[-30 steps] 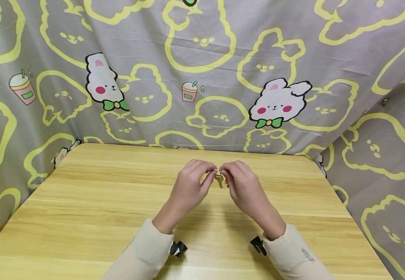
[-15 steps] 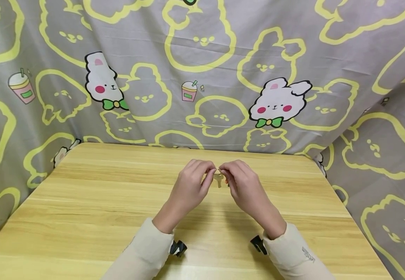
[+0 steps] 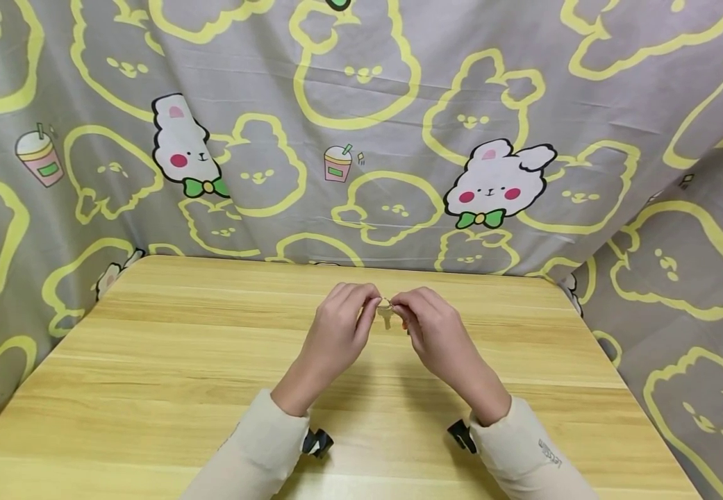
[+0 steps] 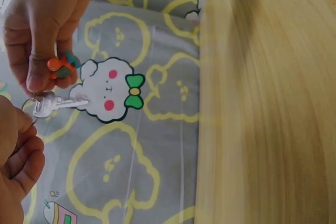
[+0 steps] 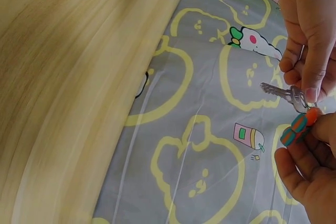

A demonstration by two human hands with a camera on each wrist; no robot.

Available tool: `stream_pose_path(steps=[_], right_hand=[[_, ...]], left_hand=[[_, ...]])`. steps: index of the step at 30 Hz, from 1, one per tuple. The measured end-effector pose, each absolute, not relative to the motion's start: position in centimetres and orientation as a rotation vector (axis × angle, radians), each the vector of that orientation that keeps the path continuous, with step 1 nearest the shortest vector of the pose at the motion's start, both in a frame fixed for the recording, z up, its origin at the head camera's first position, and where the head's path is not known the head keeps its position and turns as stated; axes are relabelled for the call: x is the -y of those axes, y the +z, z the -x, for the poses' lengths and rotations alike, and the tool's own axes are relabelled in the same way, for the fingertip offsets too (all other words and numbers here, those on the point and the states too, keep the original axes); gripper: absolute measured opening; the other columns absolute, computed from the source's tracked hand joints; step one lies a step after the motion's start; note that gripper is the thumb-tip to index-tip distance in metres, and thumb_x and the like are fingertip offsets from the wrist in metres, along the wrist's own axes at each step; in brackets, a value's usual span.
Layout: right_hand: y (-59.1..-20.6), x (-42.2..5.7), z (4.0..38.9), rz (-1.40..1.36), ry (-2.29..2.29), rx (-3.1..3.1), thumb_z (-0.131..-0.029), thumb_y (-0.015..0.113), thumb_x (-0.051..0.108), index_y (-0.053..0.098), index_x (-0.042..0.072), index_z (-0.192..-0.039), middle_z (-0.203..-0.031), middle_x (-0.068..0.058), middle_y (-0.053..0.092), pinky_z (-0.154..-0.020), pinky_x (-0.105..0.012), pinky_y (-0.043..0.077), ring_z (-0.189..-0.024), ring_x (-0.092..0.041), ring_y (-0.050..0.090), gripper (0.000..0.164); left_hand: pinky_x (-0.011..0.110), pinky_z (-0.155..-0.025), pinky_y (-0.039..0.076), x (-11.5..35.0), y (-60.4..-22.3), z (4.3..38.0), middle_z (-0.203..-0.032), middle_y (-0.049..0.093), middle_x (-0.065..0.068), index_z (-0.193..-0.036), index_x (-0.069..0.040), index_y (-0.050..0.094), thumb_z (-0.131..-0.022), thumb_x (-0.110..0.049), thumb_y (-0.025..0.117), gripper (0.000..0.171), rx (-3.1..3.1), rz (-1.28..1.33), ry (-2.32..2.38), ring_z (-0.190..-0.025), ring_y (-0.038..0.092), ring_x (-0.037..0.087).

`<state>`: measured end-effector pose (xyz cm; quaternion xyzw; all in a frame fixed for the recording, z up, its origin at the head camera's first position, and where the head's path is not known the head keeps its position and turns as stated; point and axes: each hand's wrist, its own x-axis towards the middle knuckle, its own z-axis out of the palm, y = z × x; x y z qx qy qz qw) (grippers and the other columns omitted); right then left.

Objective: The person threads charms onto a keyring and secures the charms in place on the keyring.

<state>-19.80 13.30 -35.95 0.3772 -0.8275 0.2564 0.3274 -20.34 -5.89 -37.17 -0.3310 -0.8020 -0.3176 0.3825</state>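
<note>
My left hand [image 3: 340, 321] and right hand [image 3: 433, 321] are raised over the table, fingertips facing across a small gap. Between them is a thin metal key ring [image 4: 34, 121], pinched on one side by my left fingertips and on the other by my right thumb and fingers. A metal key [image 3: 387, 318] hangs from the ring, its blade [image 5: 274, 91] pointing away from the fingers. A small orange and teal charm [image 5: 299, 128] sits against my right fingers, mostly hidden by that hand in the head view. Whether the charm is on the ring cannot be seen clearly.
Below the hands lies a wood-grain table [image 3: 167, 361]. A grey curtain [image 3: 261, 83] printed with yellow outlines and white rabbits hangs behind it and along both sides. Black wrist straps [image 3: 318, 443] show at the light sleeves [image 3: 267, 434].
My left hand has drawn slightly left, widening the gap between the fingertips, and more of the ring shows. The key has shifted left and up a little. My right hand is nearly still.
</note>
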Motion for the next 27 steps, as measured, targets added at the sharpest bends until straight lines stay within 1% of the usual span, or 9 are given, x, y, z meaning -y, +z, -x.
stream_pose_path(steps=[9,13,16,19,22,24,27], right_hand=[[-36.1,-13.5,19.8,-0.995,0.704,2.215,-0.094,0.071,-0.002,0.069,0.001,-0.104,-0.088,-0.003,0.063,-0.061,-0.023,0.051,-0.071,-0.009,0.055,0.01],[-36.1,-13.5,19.9,-1.006,0.767,2.29,-0.095,0.071,0.0,0.07,0.001,-0.105,-0.088,-0.001,0.064,-0.063,-0.024,0.052,-0.071,-0.007,0.058,0.011],[-36.2,-13.6,20.1,-1.011,0.892,2.399,-0.096,0.07,0.001,0.072,0.002,-0.106,-0.091,-0.002,0.068,-0.068,-0.026,0.056,-0.073,-0.005,0.063,0.01],[-36.2,-14.0,20.3,-1.009,1.054,2.541,-0.098,0.068,0.005,0.074,0.005,-0.105,-0.094,0.001,0.071,-0.072,-0.03,0.058,-0.076,-0.003,0.066,0.009],[-36.3,-14.5,20.6,-1.036,1.167,2.688,-0.1,0.066,0.007,0.074,0.008,-0.104,-0.089,0.006,0.071,-0.072,-0.031,0.057,-0.075,-0.006,0.067,0.009],[-36.5,-14.8,20.9,-1.082,1.212,2.787,-0.101,0.066,0.008,0.074,0.01,-0.102,-0.084,0.007,0.07,-0.07,-0.03,0.056,-0.074,-0.011,0.067,0.009],[-37.0,-15.2,21.3,-1.175,1.232,2.919,-0.101,0.065,0.008,0.073,0.008,-0.1,-0.08,0.007,0.068,-0.066,-0.027,0.054,-0.071,-0.017,0.066,0.008]], left_hand=[[0.031,-0.075,0.054,5.8,-37.1,20.2,-0.09,0.069,0.006,-0.097,-0.004,0.068,-0.1,-0.003,0.065,0.004,2.061,0.821,-0.854,-0.085,0.063,0.021],[0.031,-0.073,0.053,5.9,-37.0,20.1,-0.088,0.067,0.004,-0.095,-0.004,0.067,-0.1,-0.002,0.065,0.005,2.131,0.816,-0.863,-0.083,0.061,0.02],[0.029,-0.068,0.049,6.1,-36.9,20.1,-0.083,0.063,0.001,-0.094,-0.006,0.067,-0.101,-0.003,0.064,0.008,2.237,0.817,-0.871,-0.076,0.056,0.016],[0.026,-0.061,0.046,6.3,-36.7,20.0,-0.077,0.059,-0.003,-0.091,-0.007,0.067,-0.101,-0.005,0.064,0.011,2.368,0.821,-0.931,-0.067,0.05,0.011],[0.023,-0.055,0.043,6.6,-36.5,20.0,-0.072,0.058,-0.005,-0.089,-0.007,0.068,-0.101,-0.006,0.064,0.013,2.514,0.835,-1.037,-0.059,0.047,0.008],[0.022,-0.051,0.04,6.8,-36.6,20.1,-0.068,0.056,-0.006,-0.089,-0.007,0.069,-0.101,-0.007,0.064,0.014,2.62,0.849,-1.117,-0.054,0.045,0.006],[0.021,-0.049,0.035,6.9,-37.2,20.3,-0.062,0.052,-0.006,-0.087,-0.005,0.069,-0.101,-0.006,0.063,0.015,2.774,0.878,-1.214,-0.051,0.04,0.006]])
